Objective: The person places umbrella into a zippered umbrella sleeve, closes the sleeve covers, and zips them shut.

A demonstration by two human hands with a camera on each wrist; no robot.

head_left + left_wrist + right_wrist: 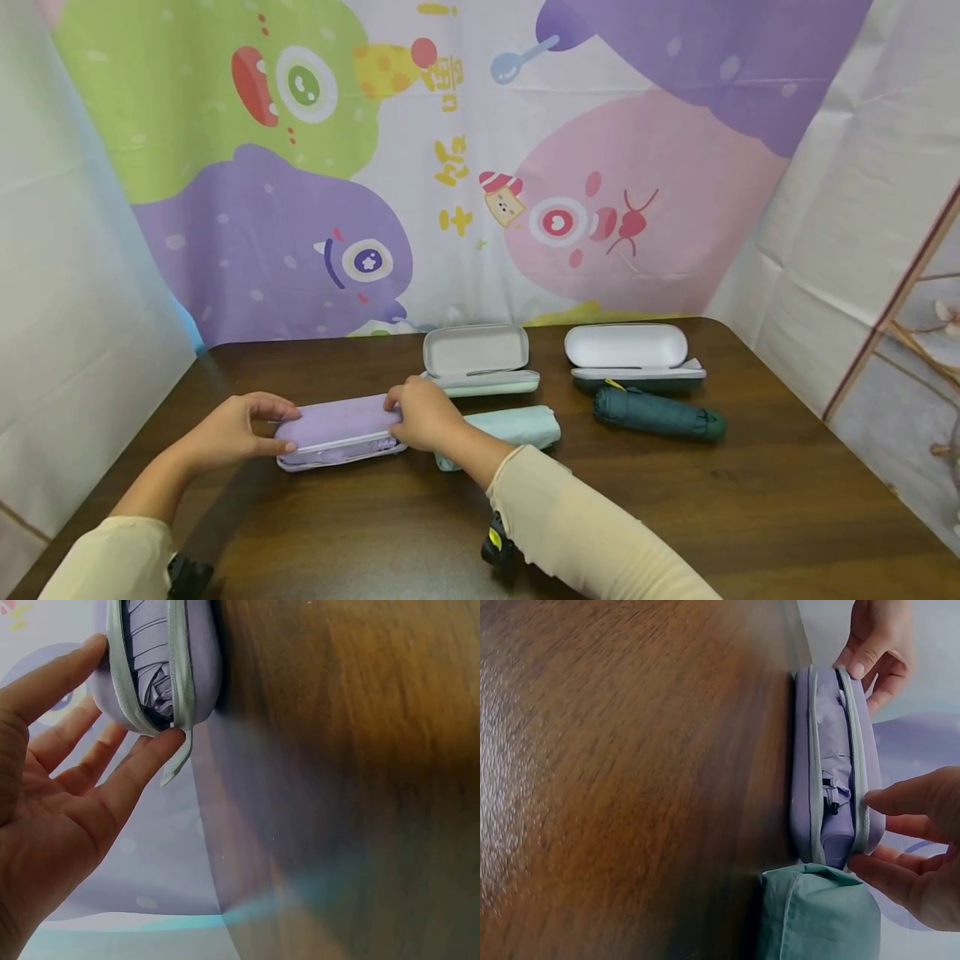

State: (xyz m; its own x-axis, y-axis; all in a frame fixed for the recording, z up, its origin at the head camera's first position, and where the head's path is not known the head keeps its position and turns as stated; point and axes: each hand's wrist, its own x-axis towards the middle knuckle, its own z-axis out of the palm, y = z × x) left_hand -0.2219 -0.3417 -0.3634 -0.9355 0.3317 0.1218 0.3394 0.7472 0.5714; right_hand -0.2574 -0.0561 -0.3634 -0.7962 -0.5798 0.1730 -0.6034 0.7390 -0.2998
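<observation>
A purple zip case [337,422] lies on the left part of the table, its lid lowered but the zip undone along the front. A folded purple umbrella [832,731] shows through the gap. My left hand [228,429] holds the left end of the case, one fingertip near the zip's end tab [177,759]. At the right end, my right hand [427,417] grips the lid, its thumb and fingers at the edge. A folded mint umbrella [517,427] lies just right of the case, partly behind my right forearm.
An open mint case [491,385] stands behind the mint umbrella. To the right, a dark green folded umbrella [652,415] lies before an open dark green case [637,381] with a white lining. A cartoon-printed cloth [465,283] hangs at the table's far edge.
</observation>
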